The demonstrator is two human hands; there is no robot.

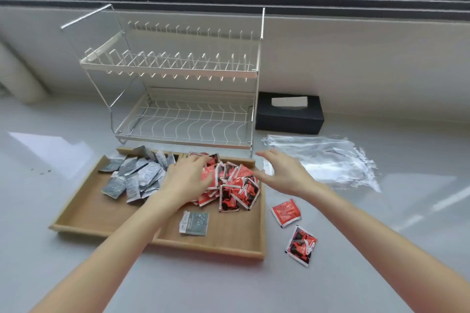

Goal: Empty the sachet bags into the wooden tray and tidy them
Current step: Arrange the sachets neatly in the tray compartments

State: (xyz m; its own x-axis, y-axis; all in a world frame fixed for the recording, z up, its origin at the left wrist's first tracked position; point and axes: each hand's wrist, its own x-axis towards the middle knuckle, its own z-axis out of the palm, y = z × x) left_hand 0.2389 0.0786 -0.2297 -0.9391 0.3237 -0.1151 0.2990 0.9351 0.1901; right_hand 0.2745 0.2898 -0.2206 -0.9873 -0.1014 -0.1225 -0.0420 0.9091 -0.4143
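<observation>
A wooden tray (84, 213) lies on the grey counter. A heap of grey sachets (137, 175) fills its back left, and a heap of red sachets (234, 185) its back right. One grey sachet (194, 223) lies alone near the tray's front. My left hand (187, 178) rests flat between the heaps, fingers on the red pile's left side. To the pile's right, over the tray's edge, my right hand (284, 173) hovers with fingers spread and nothing in it. Two red sachets (286, 212) (301, 245) lie on the counter right of the tray.
Clear empty plastic bags (328, 160) lie flat at the right, behind my right hand. A two-tier metal dish rack (178, 99) stands directly behind the tray. A black tissue box (290, 114) sits right of the rack, against the wall under a window.
</observation>
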